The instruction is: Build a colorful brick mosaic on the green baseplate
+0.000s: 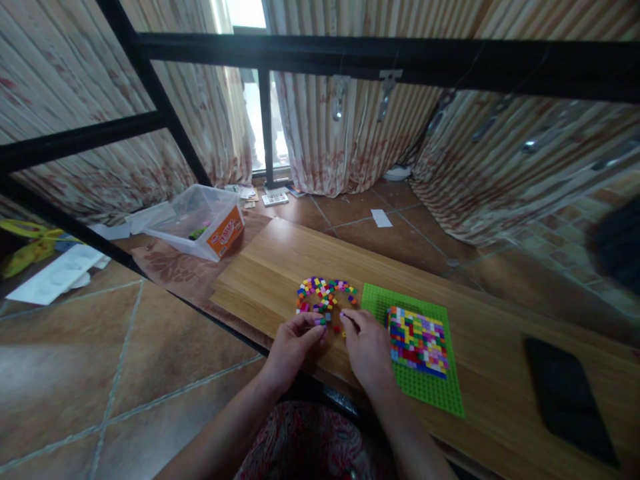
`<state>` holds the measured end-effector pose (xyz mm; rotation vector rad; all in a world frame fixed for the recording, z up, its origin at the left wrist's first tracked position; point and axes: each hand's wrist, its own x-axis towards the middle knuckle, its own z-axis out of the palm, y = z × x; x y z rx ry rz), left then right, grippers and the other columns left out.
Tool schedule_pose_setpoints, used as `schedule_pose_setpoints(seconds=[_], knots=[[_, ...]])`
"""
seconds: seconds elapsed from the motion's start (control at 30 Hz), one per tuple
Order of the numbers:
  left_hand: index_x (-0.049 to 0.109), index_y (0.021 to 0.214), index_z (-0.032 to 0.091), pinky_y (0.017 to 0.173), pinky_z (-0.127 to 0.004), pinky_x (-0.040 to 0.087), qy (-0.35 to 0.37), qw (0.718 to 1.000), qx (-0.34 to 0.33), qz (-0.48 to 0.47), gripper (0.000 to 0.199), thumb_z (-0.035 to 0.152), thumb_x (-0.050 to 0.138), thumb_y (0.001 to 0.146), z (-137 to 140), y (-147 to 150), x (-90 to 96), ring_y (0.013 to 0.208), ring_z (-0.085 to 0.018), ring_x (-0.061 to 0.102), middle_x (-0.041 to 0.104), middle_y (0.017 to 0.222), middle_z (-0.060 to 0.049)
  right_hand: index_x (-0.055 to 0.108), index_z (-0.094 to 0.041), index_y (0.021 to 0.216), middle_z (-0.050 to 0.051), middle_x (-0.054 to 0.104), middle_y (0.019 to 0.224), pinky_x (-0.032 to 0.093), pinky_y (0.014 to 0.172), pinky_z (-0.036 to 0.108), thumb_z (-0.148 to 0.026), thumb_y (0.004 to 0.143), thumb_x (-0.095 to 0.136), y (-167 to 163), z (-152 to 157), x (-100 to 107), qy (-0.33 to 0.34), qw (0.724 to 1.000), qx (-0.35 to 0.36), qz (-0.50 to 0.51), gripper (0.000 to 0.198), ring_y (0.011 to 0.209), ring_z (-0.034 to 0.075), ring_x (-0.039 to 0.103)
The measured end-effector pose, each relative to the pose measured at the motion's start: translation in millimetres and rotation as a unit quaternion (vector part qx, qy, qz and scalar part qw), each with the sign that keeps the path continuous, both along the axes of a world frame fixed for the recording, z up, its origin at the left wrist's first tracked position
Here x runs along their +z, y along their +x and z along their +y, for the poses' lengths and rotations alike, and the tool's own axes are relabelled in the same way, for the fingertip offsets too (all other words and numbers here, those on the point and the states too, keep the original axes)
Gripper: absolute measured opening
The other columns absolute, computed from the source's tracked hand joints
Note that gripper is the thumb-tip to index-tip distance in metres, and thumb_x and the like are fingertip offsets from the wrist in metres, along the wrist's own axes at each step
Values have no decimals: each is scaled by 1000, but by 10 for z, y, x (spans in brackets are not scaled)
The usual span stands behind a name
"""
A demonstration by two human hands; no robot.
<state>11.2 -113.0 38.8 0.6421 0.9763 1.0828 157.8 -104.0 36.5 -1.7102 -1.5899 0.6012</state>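
Note:
My left hand (296, 339) is closed in a pinch on small toy bricks (320, 321), a green one showing at its fingertips. Just to the right, my right hand (366, 340) has thumb and forefinger pressed together; what they hold, if anything, is too small to make out. Beyond both hands, a loose pile of colourful toy bricks (320, 288) lies on the wooden table. A red brick (337, 330) rests between the hands. On the right sits a green baseplate (430, 393) bearing a block of many-coloured bricks (417, 340).
A black phone-like slab (570, 400) lies at the table's right. Left of the wooden table (280, 247), a clear plastic box (195, 220) with an orange label stands on a mat. Black metal bars (350, 53) cross in front of the curtains. Papers (381, 218) lie on the tiled floor.

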Motion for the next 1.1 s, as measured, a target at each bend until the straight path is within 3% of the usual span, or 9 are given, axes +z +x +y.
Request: schedule_pose_setpoints(seconds=[0.13,0.27,0.37,0.47,0.63,0.9,1.1], knots=[[69,90,15,71,-21,47,-4,1000,24,20,32,30,82,65,1,2,19,70,-9,58,66,77,1,71,-18,89,9,68,89,45,79,32,-16,91,44,-18,121,-106,2,978,50,-202,28,85,21,61],[71,91,16,71,-22,47,2,999,30,36,32,31,81,65,7,-2,31,70,-10,58,67,79,0,70,-20,90,9,67,88,45,78,33,-18,92,46,-16,132,-138,13,971,72,-227,25,86,22,61],[72,92,16,70,-20,46,8,999,32,41,32,29,82,64,16,-1,5,72,-9,58,68,83,0,71,-19,95,9,69,93,46,84,35,-22,92,46,-12,64,-77,29,987,55,-148,25,91,23,62],[72,91,16,70,-19,46,21,999,37,30,30,28,82,65,14,10,-10,73,-9,58,69,83,-1,70,-19,105,9,71,102,48,87,34,-33,94,48,-30,-41,12,11,999,41,21,29,94,21,65],[71,90,15,65,-19,47,48,999,18,17,28,29,81,68,-9,40,46,68,-8,57,68,81,-1,68,-21,110,5,73,103,53,84,32,-46,87,58,-98,-161,88,-68,965,51,247,35,95,20,67],[72,86,15,64,-20,47,44,999,4,5,26,29,82,66,-54,76,131,66,-9,59,69,75,-1,73,-23,98,5,71,97,54,77,28,-39,88,59,-132,-235,61,5,964,53,261,24,89,17,66],[72,80,13,62,-20,47,24,1000,1,-13,24,29,83,65,-143,63,64,61,-9,57,68,69,-1,73,-22,91,4,71,86,54,68,26,-36,88,59,-118,-303,11,-2,955,68,289,20,73,15,65]])
